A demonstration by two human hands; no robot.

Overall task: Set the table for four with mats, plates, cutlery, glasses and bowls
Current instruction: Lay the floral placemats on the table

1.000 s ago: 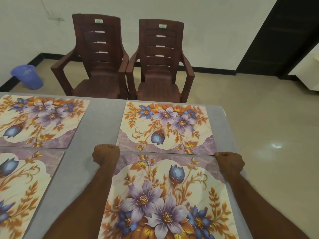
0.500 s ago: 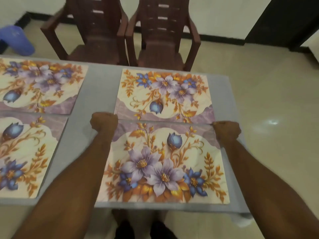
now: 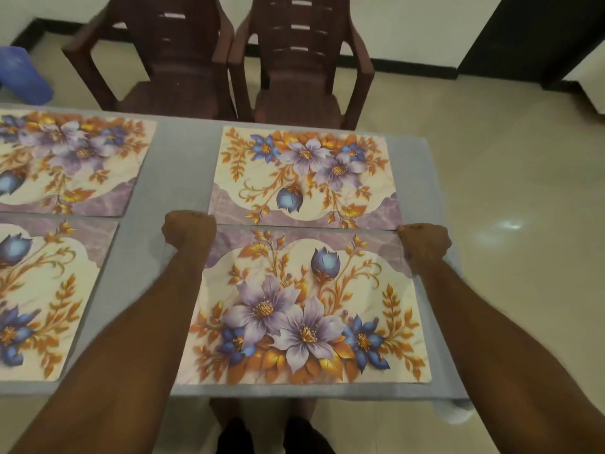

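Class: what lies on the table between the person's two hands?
In the head view, the near right mat's purple far edge spans between left hand and right hand.

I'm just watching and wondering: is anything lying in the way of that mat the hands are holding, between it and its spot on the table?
Nothing visible. The near mat already lies flat on the table, gripped at its far corners by the left hand and right hand. Its far edge runs right along the mat opposite; whether they touch is unclear.

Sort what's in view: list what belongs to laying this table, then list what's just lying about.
Belongs to the job:
near right mat
far right mat
far left mat
near left mat
table

Just lying about:
blue bin
two brown chairs
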